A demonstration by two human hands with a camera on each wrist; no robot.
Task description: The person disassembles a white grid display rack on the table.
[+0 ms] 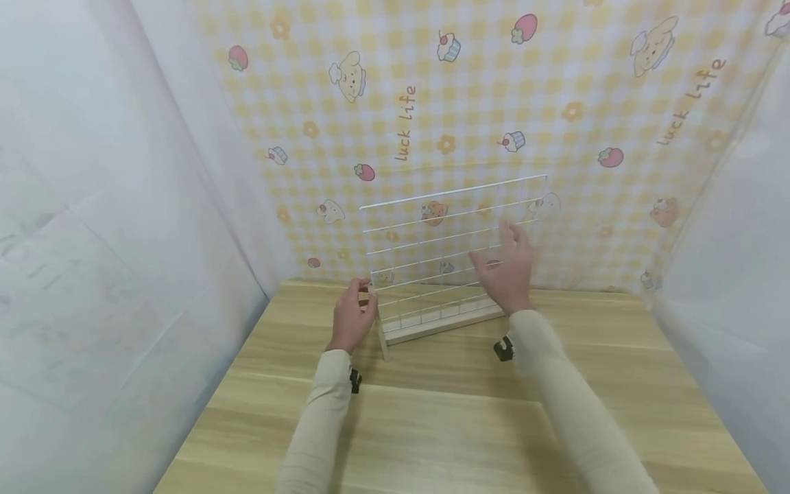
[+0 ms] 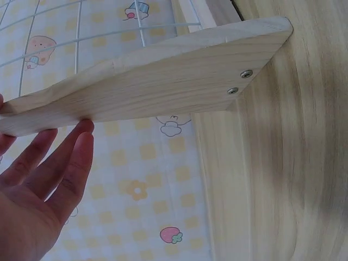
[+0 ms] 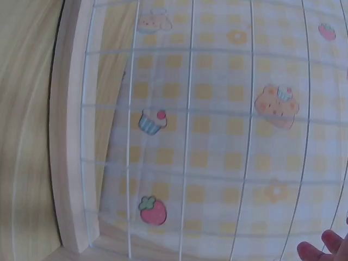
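A display rack with a white wire grid [image 1: 453,192] and a light wooden base rail [image 1: 441,327] stands on the wooden table. Its wooden side panel [image 2: 163,81] shows two screws near the lower end. My left hand [image 1: 354,317] holds the panel's upper end at the rack's left side, fingers along one edge and the thumb partly out of sight. Over the right part of the grid is my right hand [image 1: 511,271], blurred, with thumb and fingers spread apart and holding nothing. Only its fingertips [image 3: 312,253] show at the corner of the right wrist view.
Behind the rack hangs a yellow checked cloth [image 1: 481,96] printed with cupcakes and strawberries. White sheets [image 1: 123,206] enclose the left and right sides. The wooden table [image 1: 432,439] reaches towards me under both sleeves, and a black wrist mount [image 1: 504,348] sits at my right cuff.
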